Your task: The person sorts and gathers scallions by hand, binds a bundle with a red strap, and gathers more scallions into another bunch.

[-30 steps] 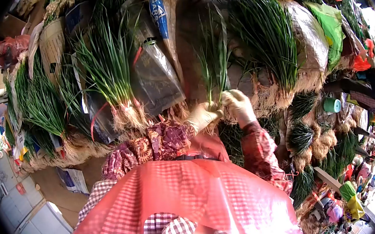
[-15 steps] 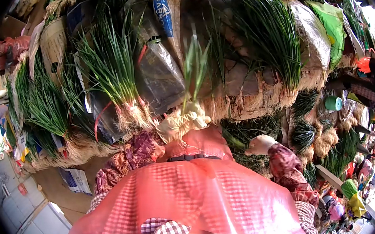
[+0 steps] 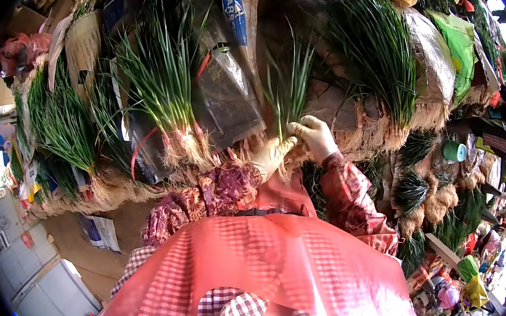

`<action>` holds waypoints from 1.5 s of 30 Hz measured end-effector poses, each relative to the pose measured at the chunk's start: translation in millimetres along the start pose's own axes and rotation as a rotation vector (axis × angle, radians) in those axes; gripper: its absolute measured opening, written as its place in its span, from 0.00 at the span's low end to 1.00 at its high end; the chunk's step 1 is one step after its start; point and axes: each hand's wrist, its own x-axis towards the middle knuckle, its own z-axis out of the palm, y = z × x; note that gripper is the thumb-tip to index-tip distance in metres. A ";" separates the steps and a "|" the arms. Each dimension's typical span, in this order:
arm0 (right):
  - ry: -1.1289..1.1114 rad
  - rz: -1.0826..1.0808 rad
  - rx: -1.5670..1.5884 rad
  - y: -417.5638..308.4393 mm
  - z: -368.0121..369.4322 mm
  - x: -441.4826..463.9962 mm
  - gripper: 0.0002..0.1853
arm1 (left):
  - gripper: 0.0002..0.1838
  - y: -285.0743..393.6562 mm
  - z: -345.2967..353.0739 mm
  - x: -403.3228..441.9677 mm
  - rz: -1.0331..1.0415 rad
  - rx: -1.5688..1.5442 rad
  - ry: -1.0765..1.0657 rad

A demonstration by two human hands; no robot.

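Observation:
My left hand (image 3: 272, 157), in a pale glove, is closed around the base of a few green stalks (image 3: 289, 89), with pale roots hanging below it. Touching the same stalks from the right, my right hand (image 3: 316, 139), also gloved, has its thumb and fingers pinched at their lower end. A bundle of green onions (image 3: 168, 99) with white roots lies on the pile to the left. To the right lies a larger dark green bundle (image 3: 379, 64).
Plastic sheeting (image 3: 226, 93) covers part of the pile ahead. More rooted bundles (image 3: 68, 134) lie at the far left. A teal cup (image 3: 454, 151) is at the right, near a person's dark sleeve (image 3: 496, 126). Cardboard (image 3: 80, 244) lies at the lower left.
My right hand has come up from the lower right to the stalks. My left hand has moved slightly right with them, and the stalks now stand farther right. The view has shifted a little.

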 end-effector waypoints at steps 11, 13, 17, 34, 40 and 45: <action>-0.183 0.172 0.208 0.7 -35.3 -52.1 0.10 | 0.15 5.3 -42.7 -27.6 -0.342 -0.935 -0.601; -0.189 0.128 0.347 15.1 -8.6 -38.4 0.11 | 0.17 1.0 -38.5 -27.7 -0.304 -0.922 -0.624; -0.108 0.041 0.305 -10.2 25.8 -38.0 0.12 | 0.19 13.1 -28.9 -41.7 -0.315 -0.758 -0.446; 0.335 -0.327 -1.105 37.1 -3.1 45.4 0.25 | 0.12 7.8 -42.5 -53.7 -0.207 -0.508 -0.078; -0.022 -0.020 0.164 15.6 4.7 17.4 0.11 | 0.17 -32.0 -33.1 -20.9 -0.052 -0.223 0.099; 0.059 -0.020 0.166 12.1 7.0 -4.7 0.08 | 0.13 2.7 -5.1 -25.2 -0.264 -0.547 0.013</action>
